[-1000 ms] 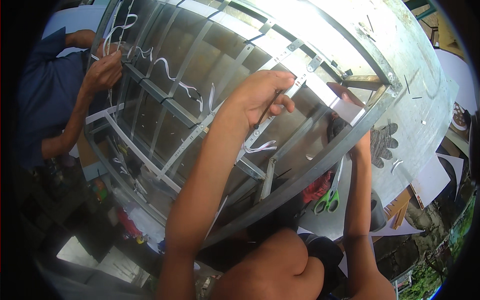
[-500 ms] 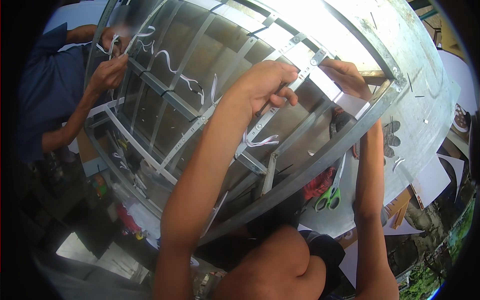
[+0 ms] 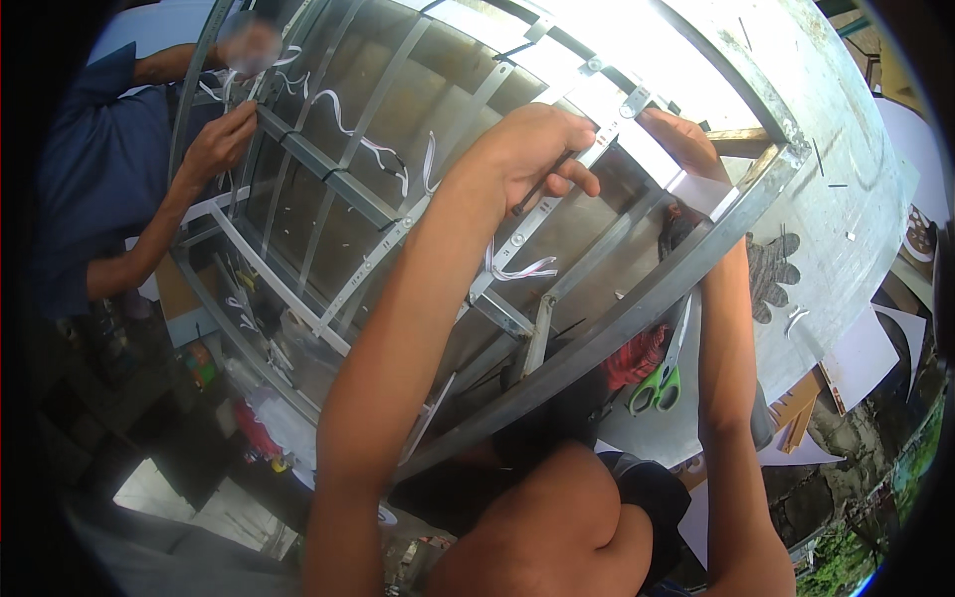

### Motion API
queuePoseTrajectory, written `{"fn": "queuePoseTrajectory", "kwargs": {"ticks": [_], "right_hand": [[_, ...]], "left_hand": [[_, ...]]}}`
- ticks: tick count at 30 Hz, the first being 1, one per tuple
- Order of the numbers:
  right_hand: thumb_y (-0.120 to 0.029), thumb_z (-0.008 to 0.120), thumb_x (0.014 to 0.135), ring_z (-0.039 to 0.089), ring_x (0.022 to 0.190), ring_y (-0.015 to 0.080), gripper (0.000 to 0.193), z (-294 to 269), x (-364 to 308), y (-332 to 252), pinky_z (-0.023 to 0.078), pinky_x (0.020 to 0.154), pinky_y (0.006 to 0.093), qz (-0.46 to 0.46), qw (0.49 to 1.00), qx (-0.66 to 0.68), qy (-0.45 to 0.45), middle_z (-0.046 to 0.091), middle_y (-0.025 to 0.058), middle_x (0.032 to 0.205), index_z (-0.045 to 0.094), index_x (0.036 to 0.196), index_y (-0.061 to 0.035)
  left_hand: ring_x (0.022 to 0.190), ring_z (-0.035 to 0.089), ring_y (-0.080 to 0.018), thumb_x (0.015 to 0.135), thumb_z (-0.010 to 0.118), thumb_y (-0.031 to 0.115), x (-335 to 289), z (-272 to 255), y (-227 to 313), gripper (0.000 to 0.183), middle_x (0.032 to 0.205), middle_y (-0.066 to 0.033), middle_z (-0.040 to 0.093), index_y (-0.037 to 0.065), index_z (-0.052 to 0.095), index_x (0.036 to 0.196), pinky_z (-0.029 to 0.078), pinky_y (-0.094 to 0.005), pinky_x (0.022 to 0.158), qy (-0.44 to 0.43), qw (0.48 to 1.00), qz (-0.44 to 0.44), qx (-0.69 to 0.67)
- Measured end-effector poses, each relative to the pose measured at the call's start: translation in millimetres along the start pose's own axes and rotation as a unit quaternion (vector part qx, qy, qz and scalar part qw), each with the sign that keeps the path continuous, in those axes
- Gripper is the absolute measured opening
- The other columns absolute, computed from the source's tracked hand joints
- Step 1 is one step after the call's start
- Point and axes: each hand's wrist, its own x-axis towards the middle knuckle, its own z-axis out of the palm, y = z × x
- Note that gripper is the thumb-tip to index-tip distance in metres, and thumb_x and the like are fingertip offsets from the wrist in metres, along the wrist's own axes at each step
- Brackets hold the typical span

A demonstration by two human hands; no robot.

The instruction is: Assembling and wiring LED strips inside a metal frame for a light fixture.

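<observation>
My left hand point(image 3: 537, 154) is over the metal frame point(image 3: 597, 353), fingers curled, with a black cable tie point(image 3: 542, 184) held in them. Its thumb and fingertips lie against a light strip point(image 3: 517, 239) dotted with small LED modules, which runs along a frame bar. Farther right, my right hand point(image 3: 686, 139) reaches round the frame's far side, its thumb close to the strip's upper end. The tips of its other fingers are hidden behind a white bent piece point(image 3: 708, 194). White wires point(image 3: 522, 269) hang from the strip beneath my left hand.
Green-handled scissors point(image 3: 657, 388) and a grey glove point(image 3: 774, 279) lie on the metal tabletop point(image 3: 846, 199) at right. Across the frame at left, another person's hand point(image 3: 221, 144) works on strips and wires. White sheets point(image 3: 856, 363) lie at the far right.
My left hand has shifted slightly up along the strip, and the cable tie in it shows more plainly. My right hand has moved a little. The other person's hands have shifted slightly.
</observation>
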Motion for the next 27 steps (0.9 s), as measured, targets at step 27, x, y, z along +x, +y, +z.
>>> {"fn": "queuePoseTrajectory", "kwargs": {"ticks": [27], "right_hand": [[-0.01,0.052,0.092,0.058,0.074,0.0066,0.012,4,5,-3,0.049,0.066,0.0189,0.014,0.999,0.009,0.03,0.066,0.0056,0.095,0.061,0.093,-0.0016]], "left_hand": [[0.063,0.064,-0.016,0.089,0.051,0.009,-26,13,0,0.031,0.097,-0.0155,0.061,-0.01,0.053,0.113,0.053,-0.0225,0.055,0.088,0.986,0.101,0.099]]}}
